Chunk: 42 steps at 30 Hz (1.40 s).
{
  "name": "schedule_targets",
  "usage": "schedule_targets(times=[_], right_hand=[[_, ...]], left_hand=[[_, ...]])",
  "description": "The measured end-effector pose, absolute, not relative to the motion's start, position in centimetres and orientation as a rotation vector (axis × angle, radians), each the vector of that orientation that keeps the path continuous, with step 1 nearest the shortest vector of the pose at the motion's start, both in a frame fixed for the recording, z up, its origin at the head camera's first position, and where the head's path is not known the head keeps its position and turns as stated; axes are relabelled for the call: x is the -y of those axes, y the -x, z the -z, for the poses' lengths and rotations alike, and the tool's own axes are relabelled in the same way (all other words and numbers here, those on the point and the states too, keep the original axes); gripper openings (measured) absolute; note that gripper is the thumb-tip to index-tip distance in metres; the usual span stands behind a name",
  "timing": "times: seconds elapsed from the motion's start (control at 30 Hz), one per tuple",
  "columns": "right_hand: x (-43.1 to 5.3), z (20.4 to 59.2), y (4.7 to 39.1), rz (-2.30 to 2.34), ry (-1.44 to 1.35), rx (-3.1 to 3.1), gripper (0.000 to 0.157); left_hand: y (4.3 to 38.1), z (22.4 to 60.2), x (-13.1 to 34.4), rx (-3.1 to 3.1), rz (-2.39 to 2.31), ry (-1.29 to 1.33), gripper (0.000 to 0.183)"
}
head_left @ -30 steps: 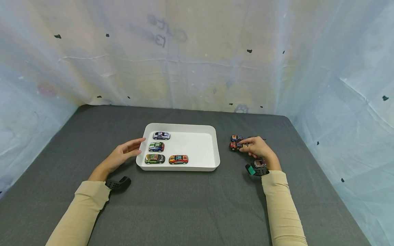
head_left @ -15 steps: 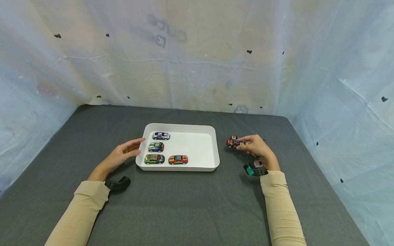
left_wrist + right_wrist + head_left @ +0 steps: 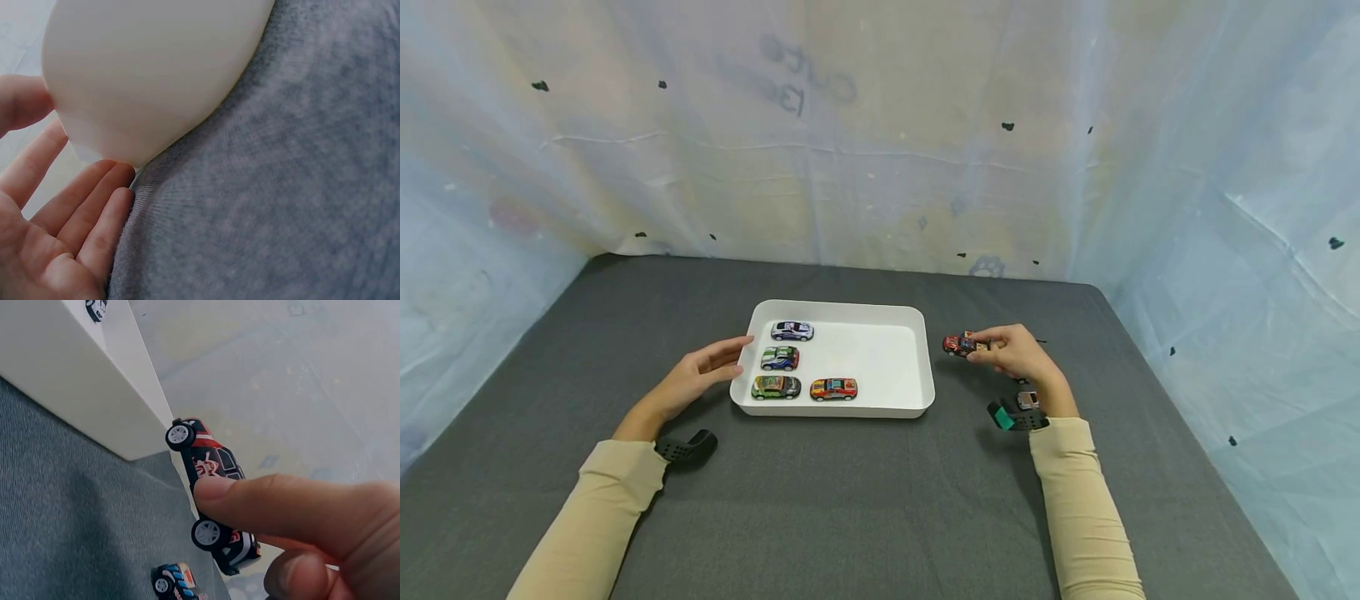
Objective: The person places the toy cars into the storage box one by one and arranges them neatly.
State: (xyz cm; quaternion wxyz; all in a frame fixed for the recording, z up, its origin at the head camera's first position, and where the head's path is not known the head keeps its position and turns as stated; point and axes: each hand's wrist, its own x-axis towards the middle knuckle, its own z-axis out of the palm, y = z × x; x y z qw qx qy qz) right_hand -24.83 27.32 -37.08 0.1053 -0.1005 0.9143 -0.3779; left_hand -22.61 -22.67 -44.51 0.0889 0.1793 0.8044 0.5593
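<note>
My right hand (image 3: 1018, 354) pinches a red and black toy car (image 3: 955, 344) between thumb and fingers, just right of the white tray (image 3: 887, 358). In the right wrist view the thumb presses the side of this toy car (image 3: 207, 464), and its wheels face the tray wall (image 3: 81, 381). My left hand (image 3: 696, 375) rests its extended fingertips against the tray's left end. The left wrist view shows those fingers (image 3: 94, 212) touching the tray's outer wall (image 3: 150, 75). Inside the tray stand several toy cars, among them a green one (image 3: 777, 387) and a red-yellow one (image 3: 833, 389).
A blue toy car (image 3: 178, 581) lies on the grey cloth below the held one. Another toy car (image 3: 1027, 400) stands near my right wrist. More toy cars in the tray are a white-purple one (image 3: 792, 331) and a green-white-blue one (image 3: 780, 358). Pale curtains (image 3: 880, 167) enclose the table.
My right hand has lifted the red and black toy car off the cloth and carried it left, closer to the tray. The left hand stays at the tray's end.
</note>
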Motion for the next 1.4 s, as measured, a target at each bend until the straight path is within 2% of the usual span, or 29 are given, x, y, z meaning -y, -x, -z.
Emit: schedule_targets(times=[0.63, 1.4], right_hand=[[-21.5, 35.9, 24.3, 1.207, 0.447, -2.583, 0.041], [-15.5, 37.6, 23.8, 1.214, 0.512, -2.58, 0.037]], left_hand=[[22.4, 44.2, 23.1, -2.41, -1.638, -0.504, 0.057], [22.5, 44.2, 22.7, -2.407, -1.626, -0.5, 0.057]])
